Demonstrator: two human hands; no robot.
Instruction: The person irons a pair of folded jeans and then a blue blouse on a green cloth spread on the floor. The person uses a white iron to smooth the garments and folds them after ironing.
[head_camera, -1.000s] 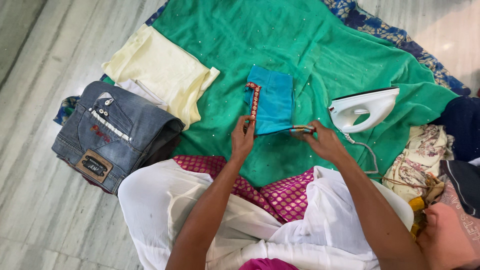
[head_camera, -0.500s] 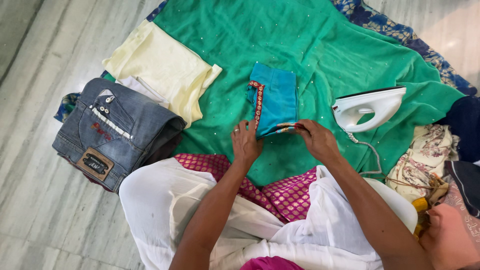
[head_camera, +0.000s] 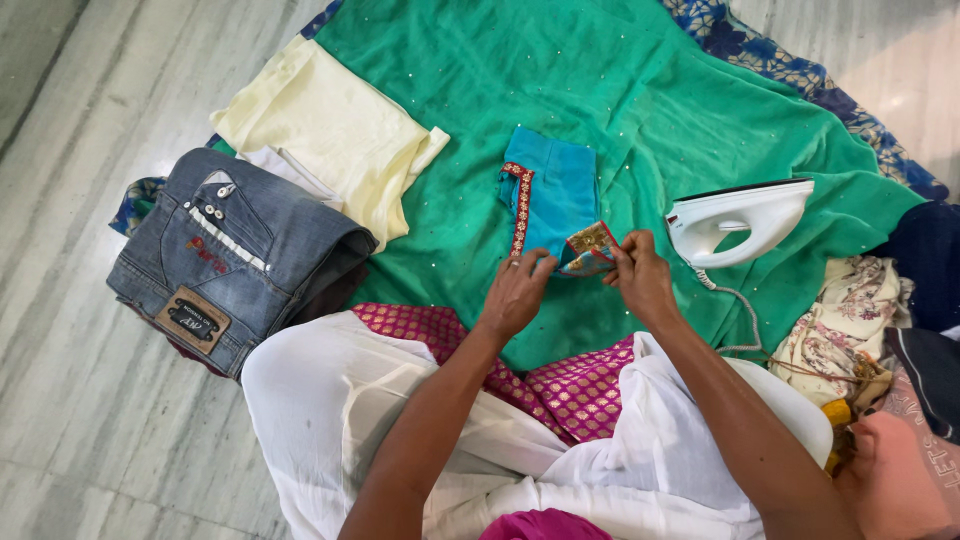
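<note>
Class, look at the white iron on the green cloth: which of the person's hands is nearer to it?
Right. The right hand sits just beside the white iron, pinching the blue garment; the left hand is farther off, across the garment's corner.

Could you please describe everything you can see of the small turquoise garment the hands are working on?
The turquoise garment is small, folded into a rough rectangle, and looks like soft woven cloth. A red and gold trim band runs down its left edge. It lies flat on the green cloth. Its near corner is turned up, showing a gold patterned border, pinched between the left hand and right hand.
</note>
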